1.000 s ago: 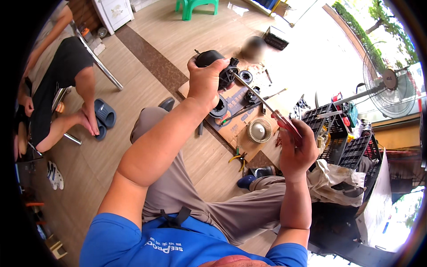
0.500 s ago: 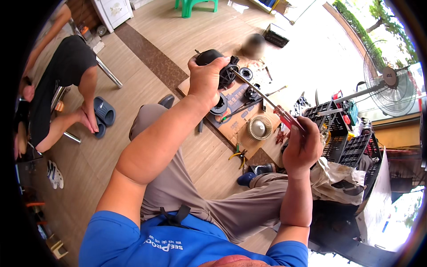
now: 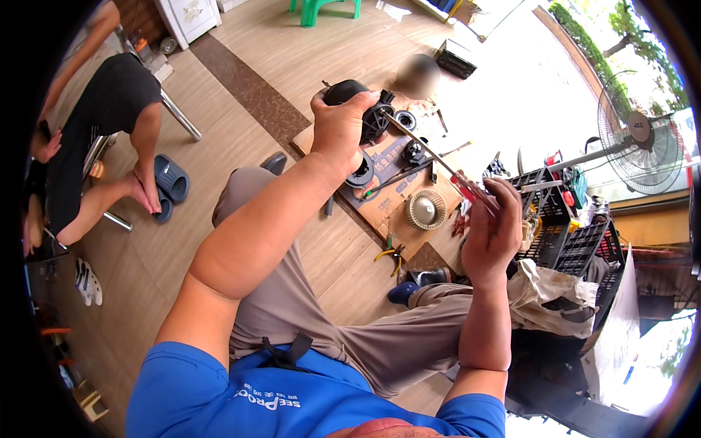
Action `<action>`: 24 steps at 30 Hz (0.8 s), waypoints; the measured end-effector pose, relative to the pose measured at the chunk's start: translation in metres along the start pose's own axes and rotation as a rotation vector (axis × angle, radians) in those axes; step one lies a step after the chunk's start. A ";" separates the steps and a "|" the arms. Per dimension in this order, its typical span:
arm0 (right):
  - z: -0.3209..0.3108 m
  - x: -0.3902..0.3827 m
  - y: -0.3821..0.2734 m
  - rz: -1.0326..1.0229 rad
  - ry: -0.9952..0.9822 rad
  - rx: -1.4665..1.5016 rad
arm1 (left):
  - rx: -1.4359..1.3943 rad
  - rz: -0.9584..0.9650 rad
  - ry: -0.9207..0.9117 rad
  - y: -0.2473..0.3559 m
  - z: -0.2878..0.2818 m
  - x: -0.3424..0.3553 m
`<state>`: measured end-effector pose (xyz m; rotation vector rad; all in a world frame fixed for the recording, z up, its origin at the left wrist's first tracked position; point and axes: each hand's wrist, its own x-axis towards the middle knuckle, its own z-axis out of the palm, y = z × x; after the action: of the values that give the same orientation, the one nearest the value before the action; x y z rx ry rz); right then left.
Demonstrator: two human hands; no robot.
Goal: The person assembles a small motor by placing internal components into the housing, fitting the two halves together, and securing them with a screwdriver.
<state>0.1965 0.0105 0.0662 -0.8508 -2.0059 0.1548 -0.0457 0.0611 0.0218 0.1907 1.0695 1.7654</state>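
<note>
Wooden workshop floor strewn with parts. Left hand (image 3: 339, 128) grips a black motor housing (image 3: 365, 109); right hand (image 3: 491, 230) clasps a screwdriver (image 3: 438, 164), tip at the housing; disassembly looks midway.

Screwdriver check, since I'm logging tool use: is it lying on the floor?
No, the right hand holds the screwdriver up against the black part.

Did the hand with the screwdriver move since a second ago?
Yes, a little. The right hand with the screwdriver has shifted up and slightly right, toward the black crates. The left hand holds the black motor part.
</note>
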 end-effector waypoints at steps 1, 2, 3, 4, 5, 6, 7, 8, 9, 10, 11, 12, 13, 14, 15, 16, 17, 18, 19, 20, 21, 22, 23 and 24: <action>-0.001 0.005 -0.004 -0.061 -0.012 -0.072 | -0.016 -0.005 0.009 0.000 -0.001 0.001; -0.001 0.004 -0.005 -0.061 -0.013 -0.068 | -0.031 -0.010 0.019 0.001 -0.002 0.002; -0.002 0.002 -0.005 -0.060 -0.010 -0.053 | -0.033 -0.012 0.019 0.000 -0.001 0.001; -0.003 0.000 -0.005 -0.059 -0.008 -0.038 | -0.037 -0.010 -0.001 0.000 -0.001 0.001; -0.006 -0.003 -0.005 -0.040 -0.008 -0.060 | -0.041 -0.009 -0.021 -0.001 -0.001 0.000; -0.008 -0.006 -0.003 -0.040 -0.009 -0.062 | -0.042 -0.011 -0.022 -0.001 0.000 -0.001; -0.009 -0.010 -0.001 0.058 -0.013 -0.035 | -0.039 -0.011 -0.010 -0.001 0.002 -0.003; -0.010 -0.015 0.001 0.156 -0.017 -0.009 | -0.035 -0.011 0.001 -0.002 0.003 -0.003; -0.009 -0.016 0.002 0.227 -0.025 0.018 | -0.034 -0.009 0.000 -0.002 0.002 -0.002; -0.007 -0.016 0.001 0.298 -0.033 0.043 | -0.039 -0.019 -0.003 -0.003 0.000 0.001; -0.005 -0.010 0.002 0.175 -0.021 0.060 | -0.044 -0.029 -0.007 -0.003 -0.001 0.003; -0.002 -0.004 0.001 0.055 -0.011 0.078 | -0.043 -0.029 -0.006 -0.003 -0.001 0.003; -0.001 0.007 -0.006 -0.121 0.020 -0.044 | -0.040 -0.019 0.011 -0.003 -0.001 0.003; -0.001 0.004 -0.005 -0.120 0.020 -0.043 | -0.037 -0.009 0.028 -0.003 -0.002 0.003; -0.001 0.000 -0.004 -0.086 0.017 -0.013 | -0.039 -0.010 0.028 -0.003 -0.002 0.003; -0.002 -0.004 -0.004 -0.051 0.014 0.018 | -0.037 -0.026 0.001 -0.004 -0.003 0.004; -0.005 -0.004 -0.004 -0.079 0.007 -0.036 | -0.036 -0.041 -0.025 -0.005 -0.004 0.005; -0.006 -0.007 -0.004 -0.078 0.006 -0.040 | -0.037 -0.045 -0.027 -0.005 -0.002 0.003; -0.008 -0.012 -0.004 0.044 0.003 0.003 | -0.026 -0.047 0.000 -0.005 0.001 0.001; -0.009 -0.015 -0.003 0.167 0.000 0.045 | -0.015 -0.050 0.026 -0.005 0.003 -0.001; -0.008 -0.012 -0.003 0.166 0.002 0.048 | -0.014 -0.047 0.027 -0.005 0.001 0.001; -0.006 -0.006 -0.002 0.075 -0.001 0.027 | -0.025 -0.046 -0.001 -0.006 -0.001 0.004; -0.004 0.001 -0.001 -0.016 -0.004 0.005 | -0.037 -0.046 -0.029 -0.007 -0.003 0.005; -0.004 0.005 -0.002 -0.106 -0.010 -0.018 | -0.036 -0.047 -0.027 -0.007 -0.003 0.005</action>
<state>0.1969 0.0108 0.0726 -0.7542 -2.0591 0.0805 -0.0452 0.0639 0.0136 0.1658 1.0139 1.7344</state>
